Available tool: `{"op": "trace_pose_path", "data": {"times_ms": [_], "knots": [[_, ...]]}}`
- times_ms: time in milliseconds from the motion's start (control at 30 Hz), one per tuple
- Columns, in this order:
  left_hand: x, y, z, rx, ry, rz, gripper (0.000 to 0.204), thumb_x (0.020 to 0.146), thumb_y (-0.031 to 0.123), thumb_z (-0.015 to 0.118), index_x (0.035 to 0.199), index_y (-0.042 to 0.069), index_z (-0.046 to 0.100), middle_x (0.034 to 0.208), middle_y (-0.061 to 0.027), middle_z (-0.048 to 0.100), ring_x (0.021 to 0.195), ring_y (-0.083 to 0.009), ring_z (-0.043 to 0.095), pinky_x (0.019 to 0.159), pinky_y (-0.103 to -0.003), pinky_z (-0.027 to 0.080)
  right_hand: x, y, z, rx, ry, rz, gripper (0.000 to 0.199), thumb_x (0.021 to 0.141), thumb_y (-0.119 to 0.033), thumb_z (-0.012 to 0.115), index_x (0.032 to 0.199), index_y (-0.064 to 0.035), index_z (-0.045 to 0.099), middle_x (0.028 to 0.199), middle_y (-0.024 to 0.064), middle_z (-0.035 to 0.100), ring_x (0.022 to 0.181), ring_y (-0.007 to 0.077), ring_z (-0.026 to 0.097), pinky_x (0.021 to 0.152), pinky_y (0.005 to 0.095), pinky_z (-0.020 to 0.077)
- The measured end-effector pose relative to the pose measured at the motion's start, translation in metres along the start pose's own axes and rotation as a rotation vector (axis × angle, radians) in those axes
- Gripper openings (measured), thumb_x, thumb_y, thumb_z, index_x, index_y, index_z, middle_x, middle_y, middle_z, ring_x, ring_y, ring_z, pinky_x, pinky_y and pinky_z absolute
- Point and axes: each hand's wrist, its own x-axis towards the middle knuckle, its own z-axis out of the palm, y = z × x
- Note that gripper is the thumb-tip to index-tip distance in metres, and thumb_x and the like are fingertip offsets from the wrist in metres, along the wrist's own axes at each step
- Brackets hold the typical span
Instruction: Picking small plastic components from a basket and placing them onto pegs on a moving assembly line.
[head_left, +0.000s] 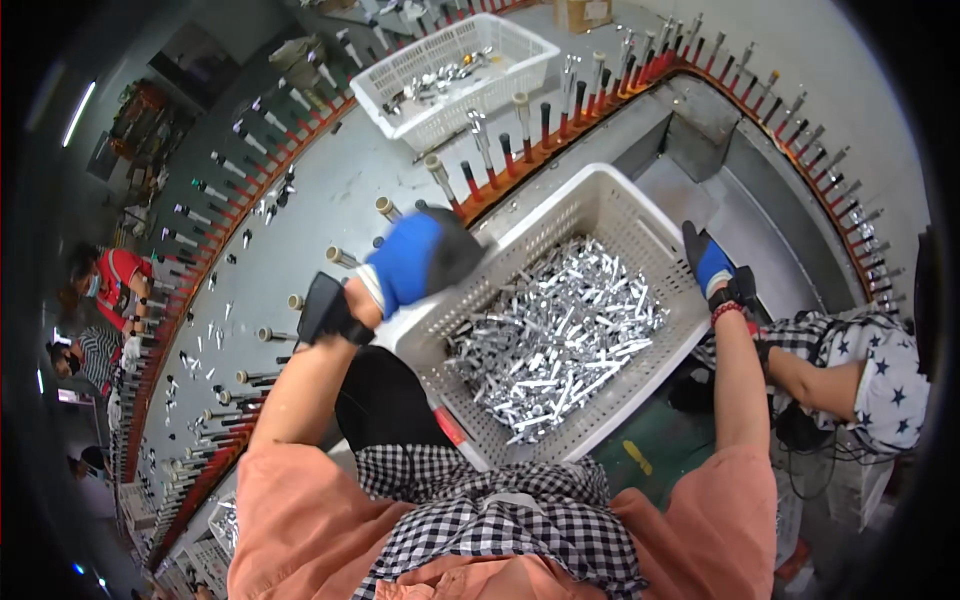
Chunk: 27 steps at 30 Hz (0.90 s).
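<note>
A light grey perforated plastic basket (640, 222) stands tilted in front of me, holding a heap of small shiny metal parts (560, 340). My left hand (425, 258), in a blue and black work glove, is over the basket's left far rim. Motion smears its fingers, so their grip is hidden. On the opposite side, my right hand (708, 262), gloved the same way, is closed at the basket's right rim, with some of its fingers out of sight.
A curved conveyor track (540, 155) carries upright red and black holders topped with metal pieces. Beyond it stands a white basket (455, 115) with some parts. Loose parts lie on the grey table (350, 190). A co-worker's arm (820, 385) is close on the right; another person (120, 285) works far left.
</note>
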Motion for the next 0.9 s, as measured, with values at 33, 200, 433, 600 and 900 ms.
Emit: {"op": "trace_pose_path", "data": {"times_ms": [33, 200, 433, 600, 900], "knots": [[0.009, 0.036, -0.008, -0.125, -0.198, -0.029, 0.029, 0.101, 0.024, 0.063, 0.087, 0.001, 0.072, 0.098, -0.0175, 0.074, 0.091, -0.0263, 0.071, 0.076, -0.038, 0.054, 0.001, 0.014, 0.001, 0.004, -0.005, 0.002, 0.065, 0.099, -0.056, 0.049, 0.112, 0.0034, 0.07, 0.115, 0.0345, 0.067, 0.109, 0.0522, 0.062, 0.099, 0.0531, 0.0475], [0.058, -0.056, 0.01, -0.771, 0.821, -0.264, 0.032, 0.103, 0.028, 0.061, 0.114, 0.001, 0.073, 0.112, -0.0097, 0.076, 0.101, -0.0202, 0.069, 0.09, -0.034, 0.052, 0.008, 0.015, 0.008, -0.059, -0.079, 0.049, 0.086, 0.101, -0.07, 0.027, 0.122, -0.0002, 0.071, 0.122, 0.0321, 0.066, 0.121, 0.0501, 0.058, 0.106, 0.0497, 0.0448], [0.051, -0.071, 0.045, -0.688, 0.545, -0.686, 0.063, 0.106, 0.047, 0.052, 0.07, -0.002, 0.069, 0.065, -0.0123, 0.07, 0.059, -0.0216, 0.065, 0.063, -0.036, 0.049, 0.001, 0.008, 0.016, 0.056, -0.044, 0.096, 0.071, 0.097, -0.063, 0.046, 0.111, 0.0012, 0.073, 0.115, 0.0308, 0.069, 0.112, 0.0498, 0.063, 0.101, 0.0532, 0.0474], [0.038, 0.052, 0.03, -0.388, 0.003, 0.012, 0.021, 0.099, 0.017, 0.062, 0.106, 0.0, 0.073, 0.105, -0.02, 0.073, 0.096, -0.0331, 0.07, 0.085, -0.041, 0.054, -0.024, 0.039, 0.012, -0.105, 0.083, -0.033, 0.084, 0.101, -0.071, 0.024, 0.113, -0.0032, 0.073, 0.109, 0.031, 0.069, 0.109, 0.0497, 0.065, 0.097, 0.0538, 0.0489], [0.104, -0.127, 0.012, -0.994, 0.702, -0.299, 0.044, 0.11, 0.028, 0.039, 0.126, -0.002, 0.066, 0.117, -0.019, 0.072, 0.108, -0.0272, 0.068, 0.101, -0.037, 0.05, -0.02, -0.018, 0.015, 0.042, 0.071, -0.182, 0.078, 0.096, -0.073, 0.041, 0.102, -0.0032, 0.076, 0.098, 0.0252, 0.074, 0.088, 0.0432, 0.071, 0.084, 0.0505, 0.0522]]}}
